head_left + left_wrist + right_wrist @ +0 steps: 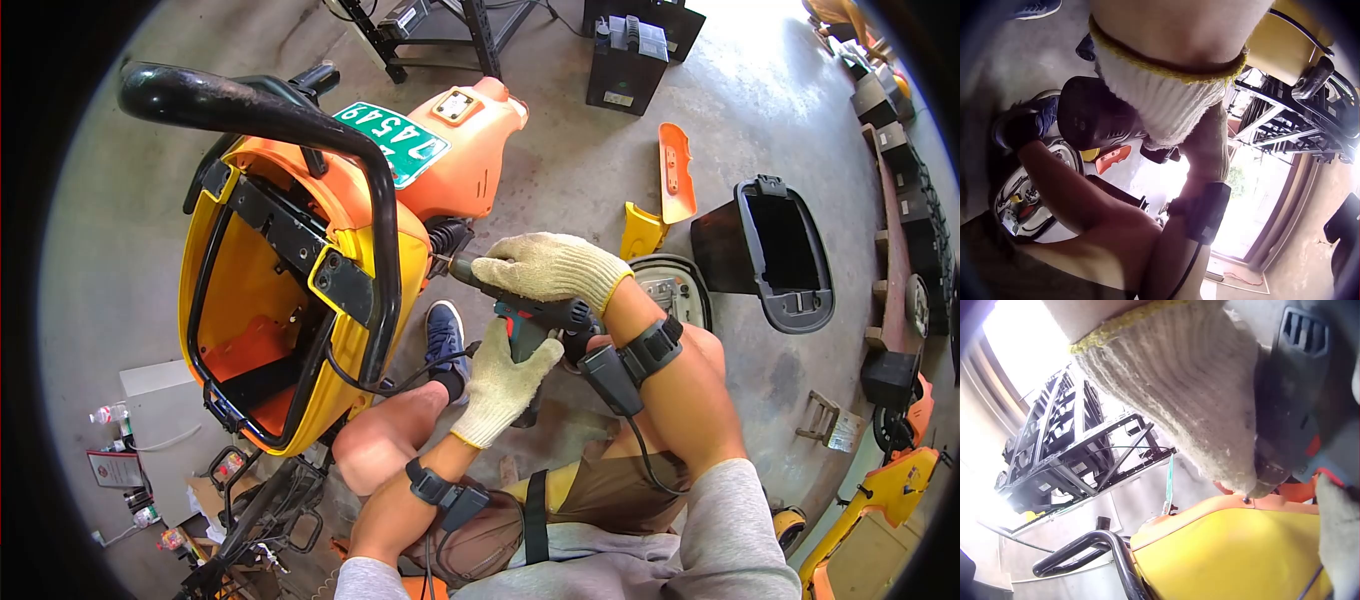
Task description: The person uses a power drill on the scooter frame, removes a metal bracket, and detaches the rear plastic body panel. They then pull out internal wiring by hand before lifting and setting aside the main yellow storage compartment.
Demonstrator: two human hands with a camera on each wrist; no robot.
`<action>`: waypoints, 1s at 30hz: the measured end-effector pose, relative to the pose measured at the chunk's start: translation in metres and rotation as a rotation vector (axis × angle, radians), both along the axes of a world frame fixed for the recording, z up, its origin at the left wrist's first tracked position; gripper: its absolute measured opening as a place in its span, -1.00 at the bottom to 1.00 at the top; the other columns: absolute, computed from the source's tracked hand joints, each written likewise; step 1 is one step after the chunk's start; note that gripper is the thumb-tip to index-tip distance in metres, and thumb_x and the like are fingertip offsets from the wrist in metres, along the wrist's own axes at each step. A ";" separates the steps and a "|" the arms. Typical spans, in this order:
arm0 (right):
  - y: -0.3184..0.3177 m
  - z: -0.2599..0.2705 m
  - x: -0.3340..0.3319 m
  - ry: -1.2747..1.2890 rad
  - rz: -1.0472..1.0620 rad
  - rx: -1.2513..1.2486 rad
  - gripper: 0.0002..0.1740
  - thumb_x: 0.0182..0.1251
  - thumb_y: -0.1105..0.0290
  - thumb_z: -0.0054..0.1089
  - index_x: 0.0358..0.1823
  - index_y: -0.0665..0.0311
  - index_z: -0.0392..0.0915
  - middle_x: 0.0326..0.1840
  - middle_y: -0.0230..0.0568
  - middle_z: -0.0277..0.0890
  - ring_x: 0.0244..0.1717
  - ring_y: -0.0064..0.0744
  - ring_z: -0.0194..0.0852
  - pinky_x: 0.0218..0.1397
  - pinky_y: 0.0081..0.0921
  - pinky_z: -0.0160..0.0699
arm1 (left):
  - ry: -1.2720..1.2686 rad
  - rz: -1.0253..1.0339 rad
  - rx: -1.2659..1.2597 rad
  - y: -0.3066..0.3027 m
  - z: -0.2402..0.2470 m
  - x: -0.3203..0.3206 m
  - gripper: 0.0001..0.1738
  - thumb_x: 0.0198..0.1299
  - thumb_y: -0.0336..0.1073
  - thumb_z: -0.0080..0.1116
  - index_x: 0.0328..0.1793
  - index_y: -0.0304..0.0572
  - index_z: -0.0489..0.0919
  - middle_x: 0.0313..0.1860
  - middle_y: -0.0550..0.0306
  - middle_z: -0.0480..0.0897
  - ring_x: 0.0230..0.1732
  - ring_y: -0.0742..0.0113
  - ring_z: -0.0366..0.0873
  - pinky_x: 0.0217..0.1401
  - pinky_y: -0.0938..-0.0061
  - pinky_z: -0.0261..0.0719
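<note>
A dark power drill (pixel 530 320) with red trim points left at the side of an orange and yellow scooter body (pixel 412 268). The gloved left hand (pixel 503 383) grips its handle from below. Over the top of the drill's front housing lies the gloved right hand (pixel 550 268), fingers curled round it. In the left wrist view the left glove (pixel 1160 100) is beside the drill's base (pixel 1088 112). The right wrist view shows the right glove (pixel 1191 394) against the drill body (pixel 1300 387), above the yellow panel (pixel 1229 550). The exact contact of the drill's tip is unclear.
A black tubular rail (pixel 380 230) curves over the scooter's rear, near a green number plate (pixel 395 142). On the floor to the right are an orange part (pixel 676 172), a black bin (pixel 722 245) and a seat base (pixel 672 290). A cable (pixel 425 372) hangs by the left hand.
</note>
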State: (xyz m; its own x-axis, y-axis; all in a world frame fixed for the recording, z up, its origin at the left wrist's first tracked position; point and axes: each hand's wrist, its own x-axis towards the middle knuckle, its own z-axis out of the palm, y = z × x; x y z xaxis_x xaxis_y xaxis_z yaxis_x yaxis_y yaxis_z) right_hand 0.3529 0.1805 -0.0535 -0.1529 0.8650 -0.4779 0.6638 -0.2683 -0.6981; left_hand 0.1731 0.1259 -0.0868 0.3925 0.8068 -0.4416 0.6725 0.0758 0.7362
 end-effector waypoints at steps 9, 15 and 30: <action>-0.004 0.008 0.000 -0.025 -0.006 0.017 -0.37 0.24 -0.20 0.12 0.05 0.17 0.65 -0.15 -0.07 0.72 -0.07 -0.05 0.70 0.05 -0.20 0.61 | -0.090 0.025 0.024 -0.003 0.001 0.002 -0.41 0.12 -0.02 0.45 0.03 -0.34 0.50 -0.19 -0.07 0.70 -0.17 0.16 0.69 -0.04 0.30 0.62; 0.000 0.007 -0.001 -0.074 0.040 -0.025 -0.39 0.21 -0.16 0.17 0.09 0.16 0.63 -0.11 -0.06 0.72 -0.03 -0.06 0.70 0.07 -0.18 0.61 | -0.058 0.006 0.003 -0.003 0.004 0.003 -0.37 0.13 -0.05 0.44 0.16 -0.33 0.48 -0.10 -0.10 0.71 -0.10 0.12 0.70 0.03 0.30 0.61; 0.032 -0.006 -0.068 -0.132 -0.180 0.305 -0.68 0.27 0.08 0.19 -0.15 0.13 0.71 -0.18 0.01 0.70 -0.10 0.10 0.68 -0.01 -0.06 0.65 | -0.067 -0.041 -0.023 -0.007 -0.016 -0.010 -0.11 0.08 0.03 0.45 0.38 -0.43 0.36 0.11 -0.28 0.64 0.13 -0.06 0.64 0.20 0.22 0.56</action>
State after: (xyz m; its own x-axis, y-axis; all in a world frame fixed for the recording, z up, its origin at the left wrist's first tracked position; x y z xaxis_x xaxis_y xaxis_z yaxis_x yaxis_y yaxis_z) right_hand 0.2849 0.2122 -0.0598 0.0597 0.9781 -0.1996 0.7145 -0.1815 -0.6757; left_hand 0.1629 0.1193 -0.1027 0.4542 0.7793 -0.4317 0.6244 0.0672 0.7782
